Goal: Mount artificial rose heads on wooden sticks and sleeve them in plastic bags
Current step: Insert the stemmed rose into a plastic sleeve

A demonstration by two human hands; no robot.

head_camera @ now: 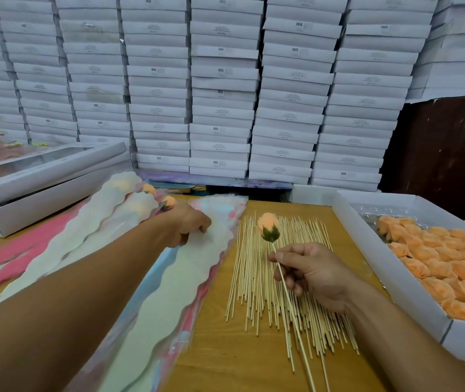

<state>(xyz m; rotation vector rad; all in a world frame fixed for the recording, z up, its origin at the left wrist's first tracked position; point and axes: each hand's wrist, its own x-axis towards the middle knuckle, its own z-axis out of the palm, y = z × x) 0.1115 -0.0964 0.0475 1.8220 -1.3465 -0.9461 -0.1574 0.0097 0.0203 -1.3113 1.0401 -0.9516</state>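
We hold one mounted rose head (268,227), peach with a green calyx, upright on a wooden stick (288,290) just above the centre of the view. Our right hand (307,274) pinches that stick a little below the bloom, thumb and forefinger closed on it, the other fingers curled under; the stick's lower end slants toward 5 o'clock over the pile of loose sticks (256,278) spread on the wooden table (225,360).

At 9 o'clock from the rose, our left hand (189,224) reaches out over the stack of plastic bags (180,281) (scalloped edges, pale white over pink and blue), its fingers curled down onto the top sleeve; whether they actually pinch it we cannot tell. Just beyond that hand, at about 11 o'clock, lie finished sleeved roses (140,199), two peach heads showing at their far end.

At 3 o'clock sits an open white tray (395,281) packed with loose peach rose heads (446,264). At 9 to 10 o'clock a flat windowed white box (47,176) rests at the table's edge. Across the whole 12 o'clock side rises a wall of stacked white boxes (223,89), some marked SGS.
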